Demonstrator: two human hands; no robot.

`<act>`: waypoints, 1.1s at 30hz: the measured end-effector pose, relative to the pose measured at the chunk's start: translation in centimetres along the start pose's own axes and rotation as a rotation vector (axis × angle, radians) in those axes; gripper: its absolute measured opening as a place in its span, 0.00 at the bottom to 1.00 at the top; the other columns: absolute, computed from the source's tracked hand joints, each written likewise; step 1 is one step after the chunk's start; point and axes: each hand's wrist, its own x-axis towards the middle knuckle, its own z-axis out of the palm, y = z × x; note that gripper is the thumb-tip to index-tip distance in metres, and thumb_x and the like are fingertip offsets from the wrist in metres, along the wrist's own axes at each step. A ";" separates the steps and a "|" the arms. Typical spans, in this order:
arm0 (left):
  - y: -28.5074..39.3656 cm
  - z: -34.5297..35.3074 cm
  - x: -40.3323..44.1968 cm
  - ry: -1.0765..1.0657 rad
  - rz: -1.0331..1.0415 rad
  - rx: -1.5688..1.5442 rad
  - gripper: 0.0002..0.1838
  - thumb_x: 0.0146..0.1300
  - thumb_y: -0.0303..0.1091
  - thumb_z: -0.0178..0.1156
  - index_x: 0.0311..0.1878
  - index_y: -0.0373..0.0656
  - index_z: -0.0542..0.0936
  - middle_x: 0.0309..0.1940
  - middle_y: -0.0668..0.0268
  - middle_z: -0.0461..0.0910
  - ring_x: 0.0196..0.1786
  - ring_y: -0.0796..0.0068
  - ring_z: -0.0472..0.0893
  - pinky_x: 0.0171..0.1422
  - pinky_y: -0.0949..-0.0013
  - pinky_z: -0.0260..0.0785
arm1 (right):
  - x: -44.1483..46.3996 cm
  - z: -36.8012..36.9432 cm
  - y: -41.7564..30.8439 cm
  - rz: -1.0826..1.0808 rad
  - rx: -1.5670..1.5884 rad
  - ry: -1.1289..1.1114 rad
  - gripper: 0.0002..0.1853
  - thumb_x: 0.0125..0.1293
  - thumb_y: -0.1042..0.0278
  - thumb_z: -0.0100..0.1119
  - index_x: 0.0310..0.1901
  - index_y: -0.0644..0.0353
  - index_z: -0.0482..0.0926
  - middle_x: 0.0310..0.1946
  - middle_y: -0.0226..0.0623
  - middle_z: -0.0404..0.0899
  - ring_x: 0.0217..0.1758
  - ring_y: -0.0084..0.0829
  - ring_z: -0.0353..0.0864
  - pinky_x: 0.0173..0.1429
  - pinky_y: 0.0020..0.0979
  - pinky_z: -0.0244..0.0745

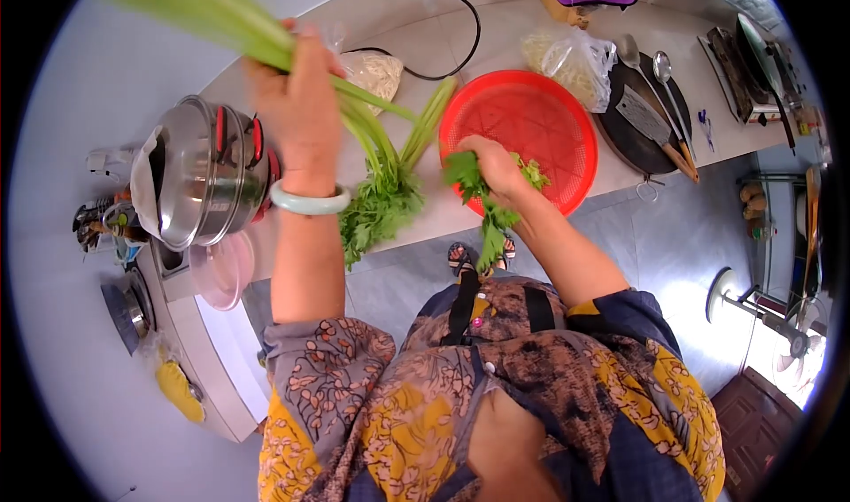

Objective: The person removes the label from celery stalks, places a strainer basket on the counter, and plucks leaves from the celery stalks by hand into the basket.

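Note:
My left hand [299, 117], with a pale bangle on its wrist, is closed around a bunch of celery stalks [226, 19] raised at the upper left, blurred at the far end. More celery [381, 192] lies on the counter between my hands, its leafy ends toward me. My right hand [496, 170] is closed on a celery leaf sprig [491, 236], whose leaves hang down over the near left rim of the red plastic basket [531, 104]. A few green leaf pieces [531, 173] show in the basket beside my right hand.
A steel steamer pot [202, 174] and a pink basin [223, 267] stand at left. Bagged food [376, 73] lies behind the celery. Right of the basket are another plastic bag [575, 64] and a dark round board [642, 117] with a spatula [651, 119] and spoons. A black cord [478, 24] loops behind.

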 end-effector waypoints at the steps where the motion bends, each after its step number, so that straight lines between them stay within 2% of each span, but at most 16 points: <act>1: 0.6 -0.2 0.5 0.045 -0.014 -0.056 0.11 0.65 0.28 0.58 0.47 0.35 0.69 0.21 0.67 0.73 0.20 0.78 0.73 0.26 0.74 0.66 | 0.3 -1.4 1.1 -0.007 0.040 0.039 0.13 0.68 0.62 0.46 0.34 0.61 0.76 0.26 0.33 0.78 0.24 0.29 0.77 0.28 0.30 0.74; 3: 2.4 -0.8 2.0 0.068 0.015 -0.041 0.11 0.65 0.29 0.58 0.46 0.36 0.68 0.21 0.67 0.72 0.20 0.78 0.72 0.26 0.73 0.66 | 0.4 -4.5 2.9 -0.019 0.114 0.108 0.13 0.69 0.61 0.46 0.36 0.61 0.77 0.28 0.35 0.79 0.25 0.30 0.79 0.29 0.30 0.76; 9: 3.8 -2.3 3.5 0.125 0.016 -0.058 0.09 0.65 0.28 0.58 0.44 0.37 0.69 0.24 0.68 0.71 0.22 0.77 0.72 0.27 0.72 0.67 | -1.7 -9.6 0.8 0.004 -0.083 0.128 0.14 0.71 0.62 0.43 0.36 0.62 0.77 0.28 0.34 0.79 0.27 0.26 0.78 0.29 0.30 0.74; 12: 3.5 -2.6 3.9 0.140 0.001 -0.044 0.09 0.65 0.28 0.59 0.43 0.37 0.70 0.25 0.68 0.71 0.23 0.78 0.72 0.27 0.72 0.67 | -1.0 -11.8 0.1 -0.054 -0.068 0.102 0.14 0.71 0.63 0.42 0.39 0.62 0.77 0.29 0.34 0.79 0.27 0.25 0.77 0.29 0.29 0.74; 16: 3.5 -2.5 3.9 0.154 -0.023 -0.058 0.09 0.65 0.28 0.60 0.43 0.37 0.70 0.26 0.67 0.71 0.24 0.77 0.72 0.28 0.72 0.67 | 0.9 -14.2 -0.8 -0.351 -0.723 0.259 0.17 0.71 0.60 0.45 0.48 0.65 0.76 0.34 0.35 0.80 0.37 0.30 0.80 0.44 0.32 0.77; 17: 3.6 -2.5 4.0 0.160 -0.030 -0.068 0.09 0.65 0.28 0.60 0.43 0.37 0.70 0.26 0.67 0.71 0.24 0.77 0.72 0.28 0.72 0.67 | 0.9 -14.6 -1.5 -0.386 -0.943 0.301 0.19 0.70 0.57 0.49 0.51 0.65 0.76 0.39 0.40 0.82 0.45 0.33 0.81 0.53 0.32 0.75; 20: 3.4 -2.9 4.3 0.158 -0.036 -0.103 0.09 0.65 0.28 0.60 0.42 0.38 0.70 0.26 0.67 0.71 0.24 0.76 0.72 0.28 0.72 0.67 | 0.4 -14.0 -1.0 -0.401 -1.531 0.486 0.20 0.71 0.56 0.51 0.53 0.65 0.77 0.44 0.46 0.82 0.49 0.34 0.81 0.55 0.31 0.73; 23: 3.5 -3.1 4.2 0.164 -0.042 -0.109 0.09 0.65 0.28 0.60 0.42 0.38 0.70 0.26 0.67 0.71 0.24 0.76 0.72 0.28 0.72 0.68 | -0.4 -12.3 -1.3 -0.544 -1.603 0.551 0.21 0.70 0.57 0.55 0.56 0.64 0.76 0.51 0.49 0.80 0.51 0.34 0.81 0.57 0.29 0.72; 26: 3.0 -3.5 4.1 0.138 -0.029 -0.146 0.09 0.65 0.29 0.61 0.41 0.38 0.70 0.25 0.67 0.71 0.23 0.77 0.73 0.28 0.72 0.68 | -2.6 -7.0 -4.2 -0.490 -0.965 0.100 0.24 0.69 0.57 0.57 0.60 0.64 0.72 0.54 0.49 0.78 0.54 0.34 0.80 0.59 0.29 0.72; 28: 3.1 -3.0 3.7 0.135 -0.034 -0.151 0.09 0.65 0.29 0.62 0.40 0.38 0.71 0.25 0.67 0.71 0.23 0.77 0.73 0.27 0.72 0.68 | -4.1 -2.3 -5.9 -0.599 -0.751 -0.071 0.26 0.68 0.57 0.58 0.62 0.65 0.70 0.55 0.48 0.78 0.55 0.34 0.79 0.59 0.30 0.72; 30: 3.0 -2.3 3.5 0.133 -0.052 -0.157 0.10 0.65 0.30 0.62 0.40 0.38 0.71 0.25 0.67 0.71 0.22 0.77 0.73 0.27 0.72 0.68 | -4.6 2.4 -6.5 -0.760 -0.626 -0.133 0.28 0.67 0.56 0.59 0.62 0.66 0.70 0.53 0.47 0.79 0.56 0.35 0.79 0.60 0.31 0.71; 32: 3.0 -1.5 3.2 0.115 -0.064 -0.107 0.09 0.65 0.29 0.60 0.42 0.37 0.71 0.27 0.67 0.71 0.26 0.76 0.72 0.31 0.71 0.68 | -5.2 6.0 -7.7 -0.782 -0.863 -0.195 0.29 0.67 0.62 0.61 0.65 0.66 0.66 0.56 0.42 0.76 0.62 0.29 0.73 0.67 0.32 0.66; 33: 3.3 -1.0 3.0 0.123 -0.076 -0.117 0.08 0.65 0.29 0.60 0.41 0.38 0.71 0.27 0.67 0.71 0.26 0.76 0.72 0.31 0.71 0.68 | -4.2 7.2 -7.2 -0.806 -0.842 -0.248 0.33 0.64 0.60 0.64 0.67 0.65 0.65 0.58 0.42 0.75 0.62 0.31 0.73 0.67 0.33 0.66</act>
